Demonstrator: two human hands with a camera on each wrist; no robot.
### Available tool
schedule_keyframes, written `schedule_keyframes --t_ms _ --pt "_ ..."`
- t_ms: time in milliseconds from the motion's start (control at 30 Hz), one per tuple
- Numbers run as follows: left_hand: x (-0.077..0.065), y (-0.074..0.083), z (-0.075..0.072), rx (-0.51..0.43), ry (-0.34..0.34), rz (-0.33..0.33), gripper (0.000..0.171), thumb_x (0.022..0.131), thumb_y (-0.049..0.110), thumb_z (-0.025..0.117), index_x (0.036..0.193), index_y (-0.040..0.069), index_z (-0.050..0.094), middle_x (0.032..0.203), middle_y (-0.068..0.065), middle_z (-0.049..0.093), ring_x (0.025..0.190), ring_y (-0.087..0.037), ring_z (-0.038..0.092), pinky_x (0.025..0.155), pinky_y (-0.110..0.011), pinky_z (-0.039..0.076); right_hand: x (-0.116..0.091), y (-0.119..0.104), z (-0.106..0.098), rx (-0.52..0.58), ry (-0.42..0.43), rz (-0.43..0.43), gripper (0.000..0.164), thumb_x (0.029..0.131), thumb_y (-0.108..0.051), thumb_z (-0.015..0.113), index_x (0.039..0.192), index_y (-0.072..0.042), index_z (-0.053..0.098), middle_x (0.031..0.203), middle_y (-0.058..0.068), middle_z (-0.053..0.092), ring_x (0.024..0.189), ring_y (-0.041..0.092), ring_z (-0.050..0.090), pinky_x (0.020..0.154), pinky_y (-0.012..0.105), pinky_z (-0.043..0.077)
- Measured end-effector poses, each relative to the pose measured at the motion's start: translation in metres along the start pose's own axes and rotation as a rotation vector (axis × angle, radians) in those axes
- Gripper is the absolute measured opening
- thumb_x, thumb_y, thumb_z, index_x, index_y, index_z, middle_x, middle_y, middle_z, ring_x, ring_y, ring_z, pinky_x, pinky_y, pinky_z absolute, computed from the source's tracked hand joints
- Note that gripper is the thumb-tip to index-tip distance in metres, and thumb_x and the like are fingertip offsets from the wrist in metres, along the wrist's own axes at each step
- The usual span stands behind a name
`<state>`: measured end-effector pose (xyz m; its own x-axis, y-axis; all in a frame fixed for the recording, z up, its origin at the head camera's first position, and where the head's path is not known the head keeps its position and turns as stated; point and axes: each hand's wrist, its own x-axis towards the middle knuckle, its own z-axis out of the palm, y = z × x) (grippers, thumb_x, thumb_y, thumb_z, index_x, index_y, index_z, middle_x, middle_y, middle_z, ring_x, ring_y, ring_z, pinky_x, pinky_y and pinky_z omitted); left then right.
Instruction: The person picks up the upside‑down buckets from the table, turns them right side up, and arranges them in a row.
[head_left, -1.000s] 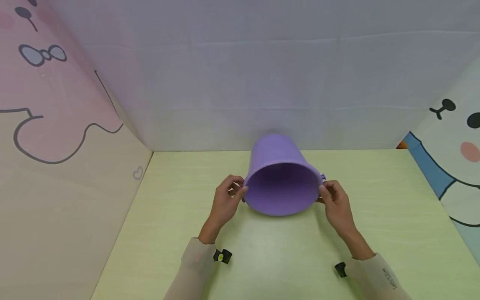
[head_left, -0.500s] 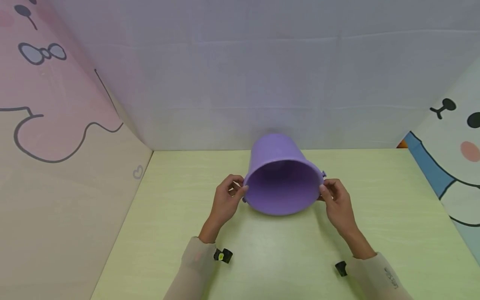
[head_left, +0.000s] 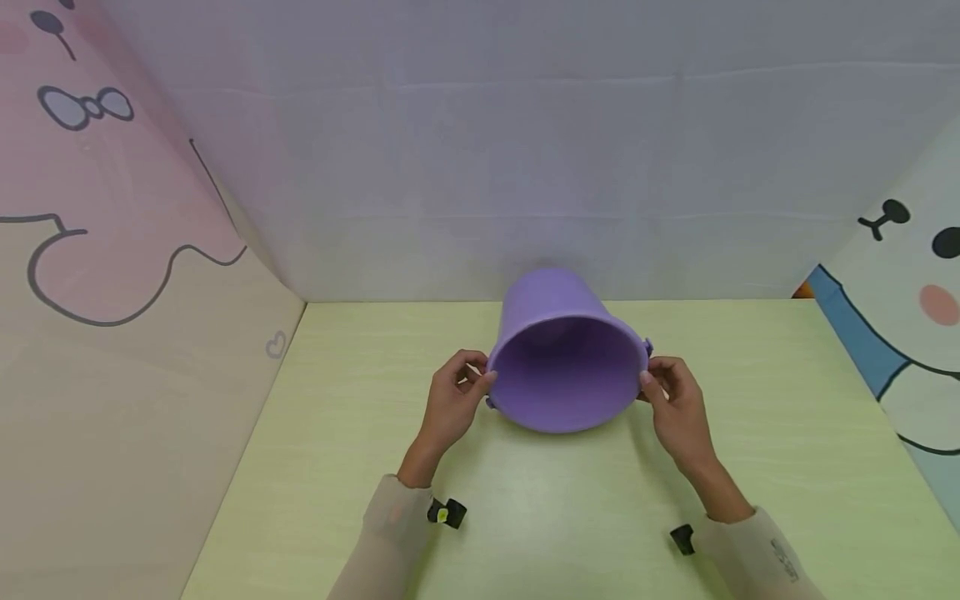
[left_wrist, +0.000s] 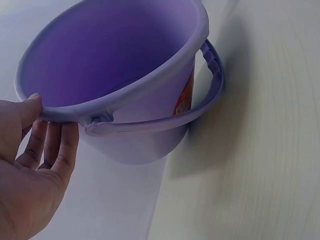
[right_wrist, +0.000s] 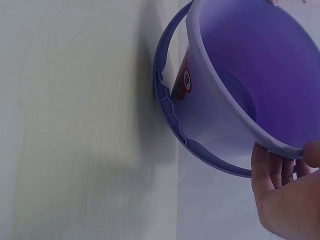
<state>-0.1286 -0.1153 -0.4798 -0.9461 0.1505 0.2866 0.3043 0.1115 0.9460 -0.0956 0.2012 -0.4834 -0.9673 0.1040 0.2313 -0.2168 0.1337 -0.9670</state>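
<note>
A purple plastic bucket [head_left: 562,383] is tilted on its side near the back of the table, its mouth facing me. My left hand [head_left: 452,404] pinches the rim at the left, thumb inside and fingers beneath the lip. On the opposite side my right hand [head_left: 677,410] pinches the rim in the same manner. The bucket's handle [left_wrist: 150,125] hangs down on the table side, as the left wrist view shows. A red label [right_wrist: 183,82] is stuck on the outer wall, seen in the right wrist view. Inside, the bucket shows only its bare purple wall.
The pale yellow-green table [head_left: 360,375] ends at a whitish back curtain [head_left: 420,183], close behind the bucket's base. Printed cartoon panels stand along the left side [head_left: 135,400] and right side [head_left: 930,350]. Black wrist cameras [head_left: 453,512] sit at both cuffs.
The bucket has turned slightly within the hands, its mouth tipping a little more upward. The right hand has shifted very slightly; the left hand stays where it was.
</note>
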Motion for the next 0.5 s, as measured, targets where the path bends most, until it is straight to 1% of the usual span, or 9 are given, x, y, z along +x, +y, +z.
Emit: schedule_keyframes --t_ms 67,167,300,500 --pt "0.0002 0.0007 0.0006 -0.001 0.001 0.003 0.013 0.099 -0.004 0.069 0.112 -0.005 0.065 0.098 -0.018 0.061 0.075 -0.01 0.058 0.063 -0.029 0.058 -0.0006 0.0002 -0.0004 0.011 -0.002 0.009 0.023 0.11 0.0 0.05 0.126 0.016 0.05 0.106 0.002 0.06 0.097 0.005 0.065 0.079 0.018 0.061" --pt "0.0005 0.0015 0.0017 -0.002 0.003 0.002 0.013 0.099 -0.004 0.069 0.111 -0.005 0.065 0.098 -0.017 0.061 0.075 -0.01 0.058 0.063 -0.026 0.057 -0.0012 0.0004 -0.0011 0.023 -0.006 0.018 0.024 0.11 -0.001 0.05 0.127 0.016 0.05 0.107 0.002 0.06 0.098 0.006 0.066 0.079 0.02 0.062" --pt "0.0013 0.0036 0.0027 -0.002 0.002 0.004 0.012 0.099 -0.005 0.069 0.111 -0.005 0.065 0.097 -0.016 0.061 0.074 -0.01 0.057 0.063 -0.023 0.056 -0.0007 0.0001 -0.0018 0.026 0.005 0.017 0.023 0.11 0.0 0.051 0.126 0.017 0.05 0.106 0.001 0.061 0.095 0.006 0.066 0.077 0.02 0.062" --pt "0.0029 0.0079 0.0023 -0.029 0.005 -0.004 0.013 0.099 -0.005 0.069 0.112 -0.007 0.065 0.096 -0.013 0.06 0.073 -0.01 0.058 0.067 -0.034 0.063 0.002 -0.0031 -0.0024 0.002 0.033 0.001 0.021 0.109 0.001 0.053 0.124 0.016 0.053 0.102 -0.001 0.062 0.089 0.005 0.066 0.073 0.02 0.061"
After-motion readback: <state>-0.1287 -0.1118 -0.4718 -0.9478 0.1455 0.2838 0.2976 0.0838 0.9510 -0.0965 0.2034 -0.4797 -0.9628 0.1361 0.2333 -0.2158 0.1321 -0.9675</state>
